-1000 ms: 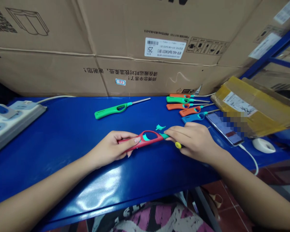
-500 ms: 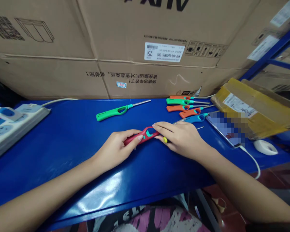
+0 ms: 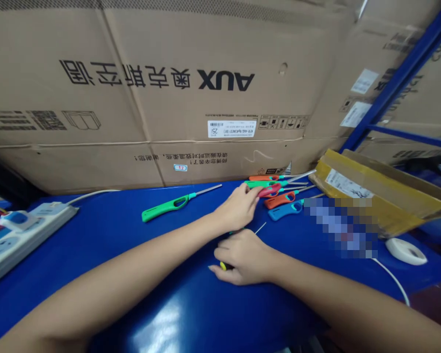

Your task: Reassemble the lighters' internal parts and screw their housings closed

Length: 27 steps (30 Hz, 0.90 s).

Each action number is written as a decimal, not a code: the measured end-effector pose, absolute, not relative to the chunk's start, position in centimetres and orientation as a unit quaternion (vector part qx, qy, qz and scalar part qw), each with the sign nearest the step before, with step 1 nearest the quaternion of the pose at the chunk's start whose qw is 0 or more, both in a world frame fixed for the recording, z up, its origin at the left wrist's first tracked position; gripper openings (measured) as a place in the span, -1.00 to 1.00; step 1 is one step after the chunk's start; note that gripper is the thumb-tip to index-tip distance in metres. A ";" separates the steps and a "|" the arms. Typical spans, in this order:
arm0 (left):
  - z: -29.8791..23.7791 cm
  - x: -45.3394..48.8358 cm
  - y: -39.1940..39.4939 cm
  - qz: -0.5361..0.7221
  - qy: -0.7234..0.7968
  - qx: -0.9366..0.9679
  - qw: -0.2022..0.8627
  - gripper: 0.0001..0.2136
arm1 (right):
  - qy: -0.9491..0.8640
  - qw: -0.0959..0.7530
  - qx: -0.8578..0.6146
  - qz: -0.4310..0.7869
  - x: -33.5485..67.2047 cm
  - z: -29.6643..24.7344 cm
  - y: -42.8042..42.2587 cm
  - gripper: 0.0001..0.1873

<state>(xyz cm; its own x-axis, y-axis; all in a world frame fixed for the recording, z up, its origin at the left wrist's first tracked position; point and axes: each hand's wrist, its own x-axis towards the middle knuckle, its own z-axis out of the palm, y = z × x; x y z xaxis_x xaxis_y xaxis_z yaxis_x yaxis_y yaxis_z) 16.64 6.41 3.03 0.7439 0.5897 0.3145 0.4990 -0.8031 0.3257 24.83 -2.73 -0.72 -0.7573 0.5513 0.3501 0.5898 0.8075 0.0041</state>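
Observation:
My left hand [image 3: 237,208] reaches over to the group of lighters at the back right, its fingers closed on a red long-necked lighter [image 3: 268,190]. Below it, my right hand [image 3: 244,257] is wrapped round a screwdriver [image 3: 226,265]; only its yellow and black end and thin metal shaft show. Around the red lighter lie an orange lighter [image 3: 260,178], a green lighter [image 3: 253,184], another orange lighter [image 3: 279,200] and a blue lighter [image 3: 284,211]. A separate green lighter [image 3: 165,208] lies to the left, its metal neck pointing right.
A large cardboard box [image 3: 158,113] stands along the back of the blue table [image 3: 132,274]. At the left is a white power strip [image 3: 33,233]. On the right are a yellow-taped carton [image 3: 371,196], a blurred-out phone [image 3: 338,228] with a white cable, and a white oval object [image 3: 406,251].
My left hand has carried the red lighter from the table's middle to the group at the back right. My right hand has let go of it and moved left with the screwdriver. The view has tilted up.

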 end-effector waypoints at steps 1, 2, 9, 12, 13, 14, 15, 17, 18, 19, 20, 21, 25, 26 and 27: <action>2.8 18.2 6.8 0.192 0.291 0.932 0.096 -0.58 | -0.932 0.161 -0.323 -0.039 25.0 -0.9 -2.5 -0.67; 2.6 19.5 7.2 0.180 0.288 0.937 0.081 -0.59 | -0.929 0.157 -0.335 -0.025 25.2 -1.0 -2.4 -0.69; 1.5 23.8 8.9 0.129 0.296 0.946 0.016 -0.60 | -0.923 0.140 -0.358 0.012 25.3 -1.0 -2.1 -0.76; 2.1 22.8 8.8 0.134 0.300 0.944 0.003 -0.52 | -0.916 0.125 -0.380 0.021 25.5 -0.6 -2.3 -0.74; 2.5 22.1 8.7 0.139 0.303 0.943 -0.003 -0.51 | -0.914 0.118 -0.389 0.023 25.6 -0.4 -2.3 -0.73; 3.0 21.1 8.6 0.144 0.309 0.940 -0.010 -0.52 | -0.911 0.111 -0.397 0.024 25.7 -0.1 -2.3 -0.72; 3.5 19.8 8.6 0.147 0.317 0.937 -0.018 -0.55 | -0.908 0.103 -0.405 0.025 25.8 0.2 -2.3 -0.71; 4.5 16.6 8.8 0.143 0.348 0.926 -0.032 -0.60 | -0.903 0.087 -0.421 0.027 26.0 0.8 -2.2 -0.71; 4.8 14.7 9.1 0.139 0.373 0.917 -0.038 -0.61 | -0.900 0.078 -0.427 0.028 26.1 1.1 -2.2 -0.71; 4.9 12.7 9.3 0.134 0.402 0.905 -0.043 -0.61 | -0.899 0.069 -0.432 0.029 26.2 1.3 -2.2 -0.71; 4.9 10.6 9.6 0.129 0.433 0.891 -0.046 -0.60 | -0.897 0.060 -0.436 0.030 26.3 1.6 -2.2 -0.70; 4.7 8.4 9.8 0.121 0.460 0.878 -0.045 -0.58 | -0.896 0.052 -0.439 0.031 26.3 1.8 -2.2 -0.70; 3.1 0.5 9.9 0.077 0.537 0.840 -0.006 -0.47 | -0.893 0.036 -0.447 0.036 26.4 2.1 -2.4 -0.71; 2.7 -1.0 9.6 0.068 0.542 0.838 0.012 -0.48 | -0.892 0.036 -0.449 0.038 26.4 2.1 -2.4 -0.71; 2.3 -2.2 9.3 0.064 0.539 0.839 0.030 -0.51 | -0.891 0.037 -0.450 0.041 26.4 2.1 -2.4 -0.70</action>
<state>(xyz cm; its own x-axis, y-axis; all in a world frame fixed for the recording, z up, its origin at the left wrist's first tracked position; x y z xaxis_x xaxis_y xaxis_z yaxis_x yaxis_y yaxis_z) -2.20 9.25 2.34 0.4103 0.9088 0.0758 0.9012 -0.4168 0.1188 26.43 -2.43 2.05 -0.5923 0.8051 0.0303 0.7991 0.5918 -0.1059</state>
